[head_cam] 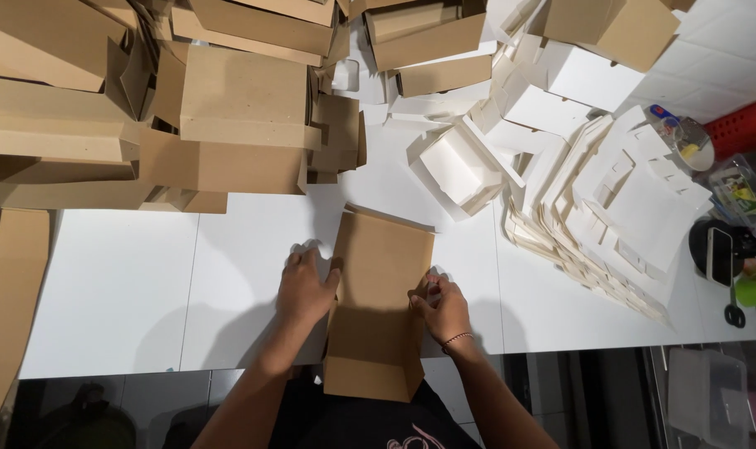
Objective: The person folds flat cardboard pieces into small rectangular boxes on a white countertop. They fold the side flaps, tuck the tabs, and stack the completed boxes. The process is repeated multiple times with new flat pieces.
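A white counter (120,283) is stretching across the view, its front edge meeting dark floor below. One brown cardboard box (378,308) is lying open at the counter's front edge between two hands. The left hand (305,287) is pressing its left wall, fingers together; the right hand (441,306) is pinching the right wall flap. A heap of folded brown boxes (195,100) is filling the back left, too many to count; a fanned stack of flat white blanks (619,216) is lying right.
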